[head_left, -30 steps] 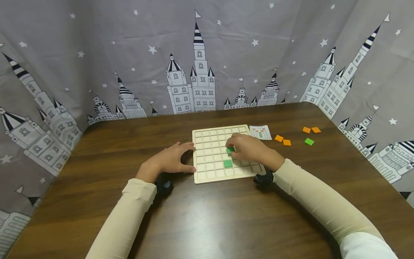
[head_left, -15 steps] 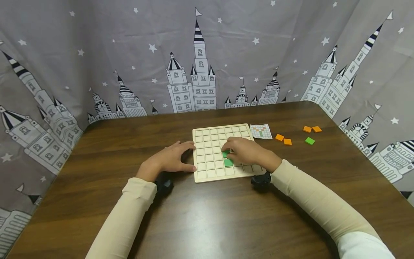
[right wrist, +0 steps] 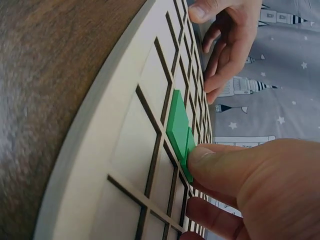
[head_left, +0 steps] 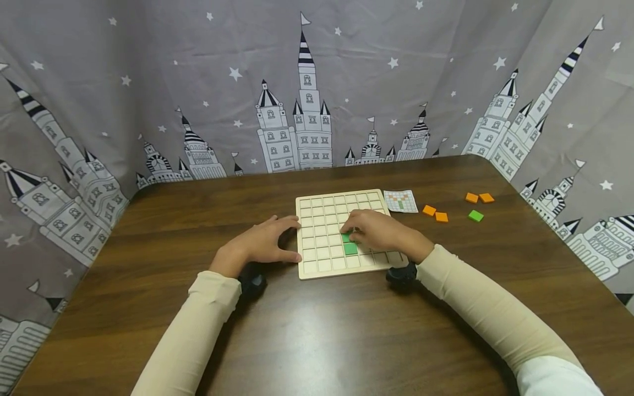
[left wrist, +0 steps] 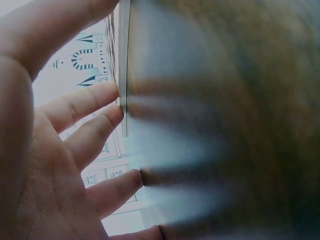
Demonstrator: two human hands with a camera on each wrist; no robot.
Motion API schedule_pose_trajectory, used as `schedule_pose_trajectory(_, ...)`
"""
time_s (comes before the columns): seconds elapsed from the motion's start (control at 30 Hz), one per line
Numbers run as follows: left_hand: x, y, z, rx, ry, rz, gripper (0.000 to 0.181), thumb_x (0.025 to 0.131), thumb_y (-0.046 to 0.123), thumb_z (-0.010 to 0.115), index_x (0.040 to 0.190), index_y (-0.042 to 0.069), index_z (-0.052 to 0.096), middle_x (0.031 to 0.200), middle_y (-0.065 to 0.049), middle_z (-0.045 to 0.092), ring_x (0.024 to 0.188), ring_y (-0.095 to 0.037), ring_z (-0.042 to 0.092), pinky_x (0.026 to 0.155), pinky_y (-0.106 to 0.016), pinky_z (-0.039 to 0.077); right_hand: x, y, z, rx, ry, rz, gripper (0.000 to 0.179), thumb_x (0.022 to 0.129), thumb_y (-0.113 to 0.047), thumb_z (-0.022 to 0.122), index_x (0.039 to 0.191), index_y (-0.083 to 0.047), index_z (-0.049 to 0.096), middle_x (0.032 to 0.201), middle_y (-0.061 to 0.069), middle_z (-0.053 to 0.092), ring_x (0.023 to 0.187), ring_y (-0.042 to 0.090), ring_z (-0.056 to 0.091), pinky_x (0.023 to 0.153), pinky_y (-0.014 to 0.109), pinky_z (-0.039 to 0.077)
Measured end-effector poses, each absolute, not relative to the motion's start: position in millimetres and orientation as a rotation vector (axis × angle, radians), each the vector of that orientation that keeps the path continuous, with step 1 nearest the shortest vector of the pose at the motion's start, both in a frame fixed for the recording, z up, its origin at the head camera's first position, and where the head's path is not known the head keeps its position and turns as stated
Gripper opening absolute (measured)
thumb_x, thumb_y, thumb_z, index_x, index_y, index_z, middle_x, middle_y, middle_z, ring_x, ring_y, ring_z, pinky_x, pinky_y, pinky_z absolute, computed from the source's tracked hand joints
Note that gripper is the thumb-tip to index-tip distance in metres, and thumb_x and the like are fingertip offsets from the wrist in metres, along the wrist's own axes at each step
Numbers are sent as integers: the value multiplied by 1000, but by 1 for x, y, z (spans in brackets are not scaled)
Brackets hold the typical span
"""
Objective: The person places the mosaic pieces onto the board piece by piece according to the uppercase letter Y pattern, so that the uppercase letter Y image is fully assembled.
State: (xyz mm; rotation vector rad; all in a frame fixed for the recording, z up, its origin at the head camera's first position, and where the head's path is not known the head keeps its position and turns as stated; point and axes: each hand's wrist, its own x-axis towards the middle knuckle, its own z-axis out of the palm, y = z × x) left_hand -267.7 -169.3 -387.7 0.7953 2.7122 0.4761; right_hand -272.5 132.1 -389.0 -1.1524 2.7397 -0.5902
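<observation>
My right hand (head_left: 378,228) pinches a green square tile (right wrist: 188,155) between thumb and fingers, low over the pale wooden grid board (head_left: 317,220). The pinched tile is at a cell directly behind another green tile (head_left: 350,249), which lies in the grid. Seen from the right wrist, the thumb presses against the pinched tile's edge and covers part of it. My left hand (head_left: 257,242) is at the board's left edge, thumb and fingers spread, fingertips right at the rim. In the left wrist view its fingers (left wrist: 92,132) extend loosely and hold nothing.
A small printed pattern card (head_left: 400,201) lies by the board's back right corner. Orange tiles (head_left: 441,218) and a lighter green tile (head_left: 476,216) are spread farther right on the brown table (head_left: 307,341). A grey castle-print curtain (head_left: 218,82) stands behind the table.
My right hand has moved slightly forward-left toward me with its green tile, bringing it down against the cell behind the lying one. The left hand stays at the rim.
</observation>
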Motion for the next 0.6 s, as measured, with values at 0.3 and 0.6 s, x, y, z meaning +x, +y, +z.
schedule_pose_trajectory(0.3,-268,-169,-387,809,2718,480,80,85,50,78,148,11,48,161,-9,35,145,-52,22,108,-75,21,-272,131,-390,-1149,2770,-579,24,98,-8,67,121,-4,74,112,7,68,98,17,63,87,35,53)
schedule_pose_trajectory(0.6,-268,-169,-388,810,2722,484,79,85,50,78,147,11,49,160,-10,36,145,-53,23,108,-74,22,-264,124,-380,-1111,2879,-658,30,104,-23,58,126,-8,71,114,4,66,88,15,59,80,35,51)
